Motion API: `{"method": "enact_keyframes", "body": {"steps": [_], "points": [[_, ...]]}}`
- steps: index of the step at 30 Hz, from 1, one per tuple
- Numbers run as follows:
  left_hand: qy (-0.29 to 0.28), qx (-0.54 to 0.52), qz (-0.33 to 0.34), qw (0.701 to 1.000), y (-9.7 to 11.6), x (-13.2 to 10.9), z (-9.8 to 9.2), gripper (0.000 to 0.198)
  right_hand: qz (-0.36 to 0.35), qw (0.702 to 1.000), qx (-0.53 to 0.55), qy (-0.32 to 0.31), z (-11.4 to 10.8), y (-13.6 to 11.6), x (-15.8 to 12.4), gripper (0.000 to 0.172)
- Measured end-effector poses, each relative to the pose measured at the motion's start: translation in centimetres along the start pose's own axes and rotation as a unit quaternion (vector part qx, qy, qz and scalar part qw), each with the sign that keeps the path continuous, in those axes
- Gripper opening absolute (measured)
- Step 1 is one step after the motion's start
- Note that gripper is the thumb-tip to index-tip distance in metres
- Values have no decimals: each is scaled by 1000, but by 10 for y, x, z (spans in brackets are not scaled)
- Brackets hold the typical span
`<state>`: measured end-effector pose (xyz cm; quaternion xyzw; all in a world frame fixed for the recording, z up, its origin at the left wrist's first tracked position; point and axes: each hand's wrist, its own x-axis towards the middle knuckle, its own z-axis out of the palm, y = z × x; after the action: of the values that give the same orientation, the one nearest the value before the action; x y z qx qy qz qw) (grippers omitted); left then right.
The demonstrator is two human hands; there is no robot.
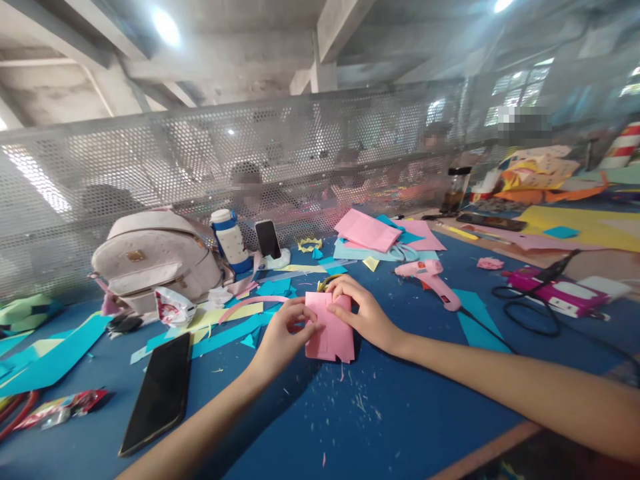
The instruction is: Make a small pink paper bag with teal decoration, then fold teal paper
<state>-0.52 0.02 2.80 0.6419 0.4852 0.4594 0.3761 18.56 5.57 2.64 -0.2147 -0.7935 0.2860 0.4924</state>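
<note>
A folded piece of pink paper (317,345) is between my hands at the middle of the blue table. It has a rectangular flap or crease on its face and notched cuts along its near edge. My left hand (287,328) pinches its left side, thumb and forefinger together on the paper. From the right, my right hand (364,312) grips the upper part, with the thumb pressed on the face and the fingers curled over the far edge. Something yellowish and curved shows just beyond the right fingers; its kind cannot be made out.
A pink glue gun (431,280) lies to the right, its cord trailing nearby. Scissors (403,252) rest by pink sheets (369,230). At left are a black phone (159,390), a backpack (155,257), a bottle (231,241) and blue paper strips. A perforated metal screen (285,153) stands behind.
</note>
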Motion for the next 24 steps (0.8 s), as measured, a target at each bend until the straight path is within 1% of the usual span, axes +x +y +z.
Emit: {"method": "enact_keyframes", "body": {"steps": [5, 12, 19, 24], "points": [[-19, -13, -12, 1000, 5, -1, 0, 24, -2, 1000, -6, 5, 0, 0, 0, 16], [-32, -18, -31, 999, 9, -1, -1, 28, 5, 1000, -11, 4, 0, -1, 2, 16], [-36, -7, -22, 999, 12, -1, 1, 27, 34, 999, 0, 21, 5, 1, -1, 13], [-30, -2, -16, 999, 12, -2, 3, 30, 26, 999, -1, 41, 13, 0, -5, 11]]}}
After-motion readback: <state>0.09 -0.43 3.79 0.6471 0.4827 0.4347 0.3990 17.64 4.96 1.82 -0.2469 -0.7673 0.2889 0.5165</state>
